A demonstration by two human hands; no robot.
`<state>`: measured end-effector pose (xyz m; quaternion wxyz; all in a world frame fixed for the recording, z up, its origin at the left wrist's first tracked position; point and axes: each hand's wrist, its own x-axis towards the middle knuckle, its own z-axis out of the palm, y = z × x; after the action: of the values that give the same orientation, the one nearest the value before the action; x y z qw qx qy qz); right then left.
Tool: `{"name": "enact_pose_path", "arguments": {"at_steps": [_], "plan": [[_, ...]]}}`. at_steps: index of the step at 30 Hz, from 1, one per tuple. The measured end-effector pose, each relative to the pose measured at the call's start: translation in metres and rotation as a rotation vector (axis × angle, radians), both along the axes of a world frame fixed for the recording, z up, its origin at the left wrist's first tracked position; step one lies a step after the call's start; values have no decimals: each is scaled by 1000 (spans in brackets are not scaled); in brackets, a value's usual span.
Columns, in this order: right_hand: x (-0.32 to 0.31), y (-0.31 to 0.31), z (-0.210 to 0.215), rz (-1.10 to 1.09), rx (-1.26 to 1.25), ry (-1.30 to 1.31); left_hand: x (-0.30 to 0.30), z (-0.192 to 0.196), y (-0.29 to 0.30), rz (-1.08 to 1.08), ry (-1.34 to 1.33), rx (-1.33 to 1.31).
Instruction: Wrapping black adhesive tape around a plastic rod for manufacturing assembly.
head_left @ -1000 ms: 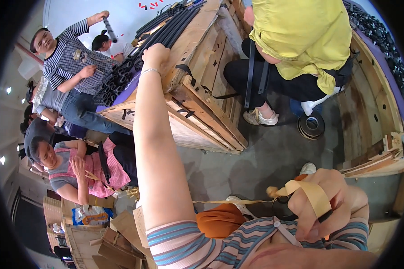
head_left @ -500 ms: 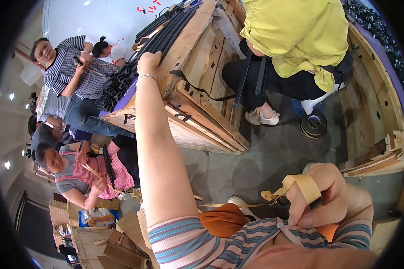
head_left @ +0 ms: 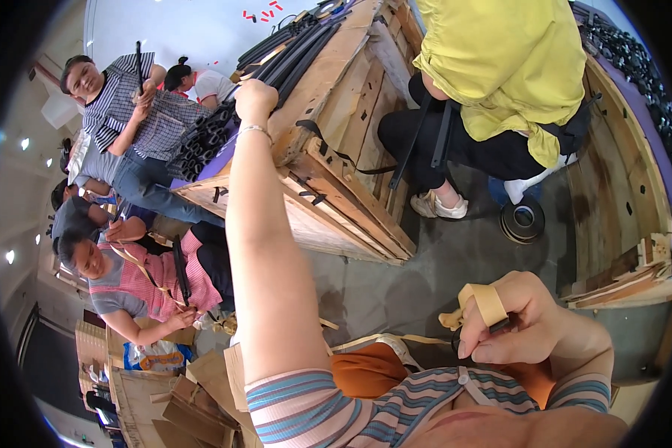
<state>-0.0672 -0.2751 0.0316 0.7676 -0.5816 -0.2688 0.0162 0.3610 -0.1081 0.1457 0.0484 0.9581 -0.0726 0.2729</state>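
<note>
the tape (head_left: 490,305) is tan, the bars (head_left: 299,58) black, the left sleeve (head_left: 295,407) striped pink and blue.

Ribbed short-sleeved top (head_left: 295,403), stripes run teal-blue, pale pink and grey. Pale button (head_left: 464,378) sits at the front. Thin left-wrist bracelet (head_left: 255,129). Rust-orange trousers (head_left: 367,371), pale shoe (head_left: 401,348) partly shows.

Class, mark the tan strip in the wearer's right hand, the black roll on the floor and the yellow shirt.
Tan strip (head_left: 490,304), head view: its broad curved part.
Black roll (head_left: 526,234), head view: lower side of its ring.
Yellow shirt (head_left: 504,71), head view: cloth near its middle.
</note>
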Motion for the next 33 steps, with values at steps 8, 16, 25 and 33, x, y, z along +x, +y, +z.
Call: {"name": "enact_pose_path", "arguments": {"at_steps": [8,16,25,33], "plan": [[-7,-2,-7,4,-25,1,-73,1,115,-230,-103,-147],[-5,22,-3,20,-109,1,-141,-20,186,-297,521,-194],[1,55,-14,-125,-197,103,-97,-16,113,-109,608,25],[10,49,-23,-79,-286,114,-109,-19,126,-362,510,-911]]}}
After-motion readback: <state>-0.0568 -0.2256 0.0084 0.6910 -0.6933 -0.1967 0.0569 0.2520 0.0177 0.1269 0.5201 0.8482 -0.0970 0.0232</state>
